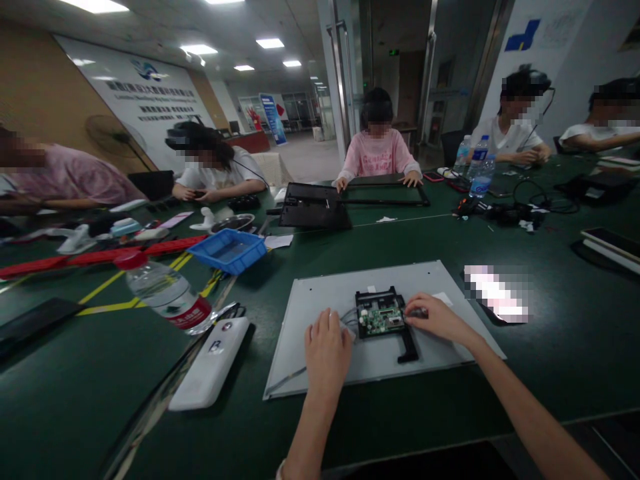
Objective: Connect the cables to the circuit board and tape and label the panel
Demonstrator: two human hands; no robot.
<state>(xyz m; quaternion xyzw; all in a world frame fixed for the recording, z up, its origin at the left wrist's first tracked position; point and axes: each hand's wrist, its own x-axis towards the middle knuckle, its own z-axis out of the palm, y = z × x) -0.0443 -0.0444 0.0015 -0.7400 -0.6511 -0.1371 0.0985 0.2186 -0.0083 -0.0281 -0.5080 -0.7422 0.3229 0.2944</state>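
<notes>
A pale flat panel [400,273] lies on the green table in front of me. On its middle sits a black plastic bracket [409,347] carrying a green circuit board [383,321]. My left hand [327,347] rests on the panel left of the board, fingers stretched out, beside thin grey cables [349,316]. At the board's right edge my right hand [440,320] is closed in a pinch on a small dark object [419,312]; the fingers partly hide it, so its kind is unclear.
Left of the panel are a white power bank [210,367], a tilted water bottle [167,293] and a blue tray [227,250]. A phone [495,293] lies to the right. Across the table, a person in pink [377,153] touches a black frame [385,201]. Other people sit around.
</notes>
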